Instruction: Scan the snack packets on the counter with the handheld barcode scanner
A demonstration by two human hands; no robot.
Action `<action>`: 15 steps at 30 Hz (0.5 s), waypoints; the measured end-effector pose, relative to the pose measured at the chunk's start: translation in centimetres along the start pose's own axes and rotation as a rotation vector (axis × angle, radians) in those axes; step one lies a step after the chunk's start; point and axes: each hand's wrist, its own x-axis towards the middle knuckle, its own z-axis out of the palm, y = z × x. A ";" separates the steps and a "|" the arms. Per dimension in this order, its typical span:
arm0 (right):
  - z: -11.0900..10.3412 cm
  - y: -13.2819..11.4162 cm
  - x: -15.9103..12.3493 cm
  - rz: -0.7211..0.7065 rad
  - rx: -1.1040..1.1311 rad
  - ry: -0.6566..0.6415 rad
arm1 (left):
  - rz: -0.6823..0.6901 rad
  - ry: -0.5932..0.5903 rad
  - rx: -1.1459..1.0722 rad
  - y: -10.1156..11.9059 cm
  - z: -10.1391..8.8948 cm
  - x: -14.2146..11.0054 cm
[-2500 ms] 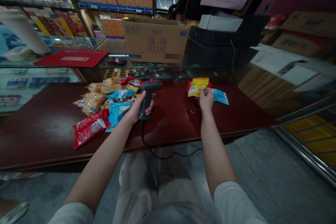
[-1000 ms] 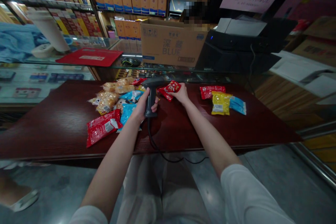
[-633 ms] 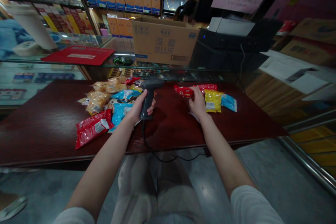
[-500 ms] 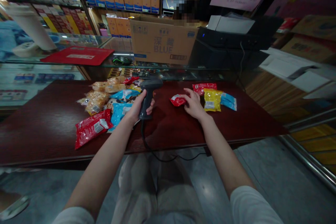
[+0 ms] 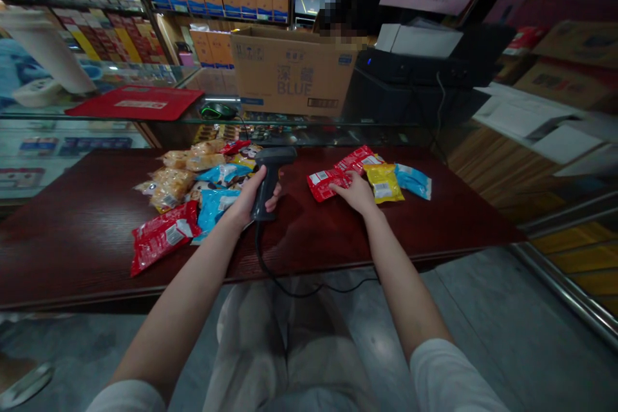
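My left hand [image 5: 251, 198] is wrapped around the handle of a dark barcode scanner [image 5: 265, 188], held up with its head toward the right. My right hand [image 5: 358, 193] has its thumb and fingers on the right end of a red snack packet [image 5: 322, 184], whose pale label faces up. Another red packet [image 5: 356, 158] lies just behind it. To the right are a yellow packet [image 5: 385, 183] and a blue packet [image 5: 414, 181]. Left of the scanner sits a pile of clear-wrapped snacks [image 5: 170, 187], with a blue packet [image 5: 211, 207] and a large red packet [image 5: 164, 235] in front.
All this lies on a dark wooden table [image 5: 299, 238]. The scanner's cable [image 5: 273, 277] hangs over its front edge. Behind stand a glass counter with a cardboard box [image 5: 294, 77], a mouse [image 5: 217, 111] and a red mat [image 5: 135, 103]. A person's foot [image 5: 29, 383] shows at lower left.
The red packet at my right hand has turned so it lies broader to view, label up. The red packet behind it now sits tilted, and the yellow and blue ones have turned slightly.
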 end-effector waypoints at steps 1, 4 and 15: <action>0.1 0.1 0.2 -0.009 0.092 0.024 | -0.002 -0.012 0.004 -0.1 0.0 0.0; 0.4 0.5 0.8 -0.112 0.402 0.164 | -0.008 -0.052 0.013 -0.2 -0.1 0.0; 0.0 -0.5 0.7 -0.219 0.667 0.289 | -0.063 -0.135 0.062 -1.3 0.4 0.0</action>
